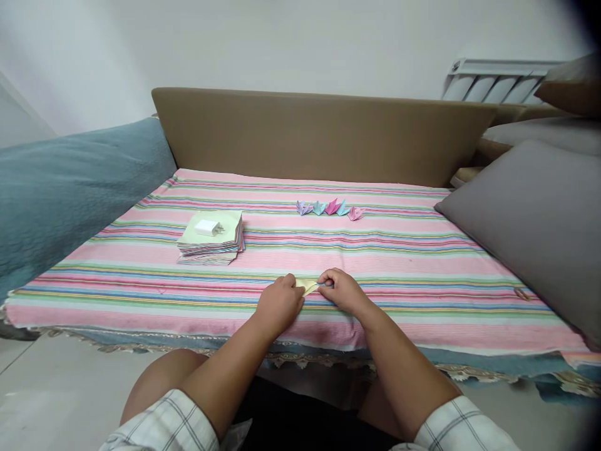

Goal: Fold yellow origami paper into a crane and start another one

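A small piece of pale yellow folded paper [307, 286] is lying near the front edge of the sofa seat, between the two hands and low over a pink striped cloth with green, blue, yellow and white bands [399, 263]. The left hand [280, 303] is closing its fingers and thumb on the paper's left part, covering some of it, while the right hand [344, 290] is pinching the narrow right end between thumb and curled fingers. Beyond the left hand, toward the left, a thick stack of square coloured paper sheets [231, 233] is resting on the cloth, its edges fanning unevenly, and a white plastic plug adapter with metal prongs [205, 227] is lying on its pale green top sheet. Farther back, beyond the paper and slightly right, five small folded paper figures [332, 207] are standing close together in a row, showing lilac, light blue, magenta, light blue and pink from left to right. Near the right side, a small brown loop-shaped item [522, 294] is lying beside a large grey fabric cushion [535, 219]. A plain brown backrest [319, 134] is rising behind the cloth, and a blue-green fabric-covered armrest [84, 181] is bordering the left.
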{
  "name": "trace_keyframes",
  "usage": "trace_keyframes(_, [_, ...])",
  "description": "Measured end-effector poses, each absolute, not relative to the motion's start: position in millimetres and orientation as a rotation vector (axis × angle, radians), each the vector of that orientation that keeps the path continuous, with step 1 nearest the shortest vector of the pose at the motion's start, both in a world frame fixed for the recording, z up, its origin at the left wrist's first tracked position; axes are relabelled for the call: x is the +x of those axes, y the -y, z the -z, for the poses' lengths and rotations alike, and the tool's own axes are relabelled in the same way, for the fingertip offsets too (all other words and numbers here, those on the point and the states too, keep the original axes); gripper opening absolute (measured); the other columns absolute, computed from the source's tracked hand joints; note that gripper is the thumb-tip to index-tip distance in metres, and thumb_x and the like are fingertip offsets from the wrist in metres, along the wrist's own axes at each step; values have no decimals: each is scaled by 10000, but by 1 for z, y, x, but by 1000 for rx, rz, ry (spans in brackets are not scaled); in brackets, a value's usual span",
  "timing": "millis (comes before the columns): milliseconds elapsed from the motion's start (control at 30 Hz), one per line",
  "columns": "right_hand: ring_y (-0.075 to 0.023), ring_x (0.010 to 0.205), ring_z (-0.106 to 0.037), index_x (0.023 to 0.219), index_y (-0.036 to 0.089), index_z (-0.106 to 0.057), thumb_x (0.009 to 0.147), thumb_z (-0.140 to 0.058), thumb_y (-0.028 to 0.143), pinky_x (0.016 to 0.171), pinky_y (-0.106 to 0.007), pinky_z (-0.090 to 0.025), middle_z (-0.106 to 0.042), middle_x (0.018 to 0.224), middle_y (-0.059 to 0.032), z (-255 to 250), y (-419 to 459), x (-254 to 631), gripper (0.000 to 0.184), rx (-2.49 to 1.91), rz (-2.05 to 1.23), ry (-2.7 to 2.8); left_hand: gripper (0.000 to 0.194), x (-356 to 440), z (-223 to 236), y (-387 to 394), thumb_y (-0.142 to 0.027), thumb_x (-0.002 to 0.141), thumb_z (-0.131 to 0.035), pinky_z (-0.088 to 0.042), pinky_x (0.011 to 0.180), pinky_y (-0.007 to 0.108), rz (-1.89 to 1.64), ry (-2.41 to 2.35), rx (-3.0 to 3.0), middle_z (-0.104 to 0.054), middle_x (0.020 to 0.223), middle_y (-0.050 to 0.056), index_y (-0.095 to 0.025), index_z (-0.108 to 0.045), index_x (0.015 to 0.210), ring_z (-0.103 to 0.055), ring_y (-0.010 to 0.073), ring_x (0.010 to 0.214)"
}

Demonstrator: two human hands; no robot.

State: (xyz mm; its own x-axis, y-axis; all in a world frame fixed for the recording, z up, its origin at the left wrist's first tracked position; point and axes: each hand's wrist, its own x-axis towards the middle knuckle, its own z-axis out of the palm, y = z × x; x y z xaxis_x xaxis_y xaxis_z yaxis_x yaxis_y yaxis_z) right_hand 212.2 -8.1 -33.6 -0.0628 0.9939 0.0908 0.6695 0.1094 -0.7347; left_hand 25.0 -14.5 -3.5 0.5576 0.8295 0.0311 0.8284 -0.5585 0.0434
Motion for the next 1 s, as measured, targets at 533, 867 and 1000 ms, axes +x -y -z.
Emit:
trace_keyframes(533, [-112,686,-549,1120,215,-512,699,-552,148,677,-248,-435,-625,823,19,41,10,208,428,-1484,-815,1782,184,26,5,14,-262,849,-468,-434,739,316,-84,-1443,2764,-553,934,71,-215,-632,920,-527,214,909])
trace_keyframes(867, [-153,716,-584,845,217,-655,800,-478,308,644,-252,-412,-672,779,3,29,10,205,204,-1551,-852,1768,214,24,8,12,-234,846,-489,-425,789,342,-119,-1342,2864,-629,881,77,-207,-610,1020,-535,230,890])
trace_keyframes(1000, [-141,618,-541,734,209,-645,774,-503,370,538,-230,-344,-632,663,14,29,7,200,218,-1643,-769,1778,189,25,7,12,-248,858,-471,-424,772,338,-113,-1334,2900,-622,850,71,-212,-624,963,-538,223,865])
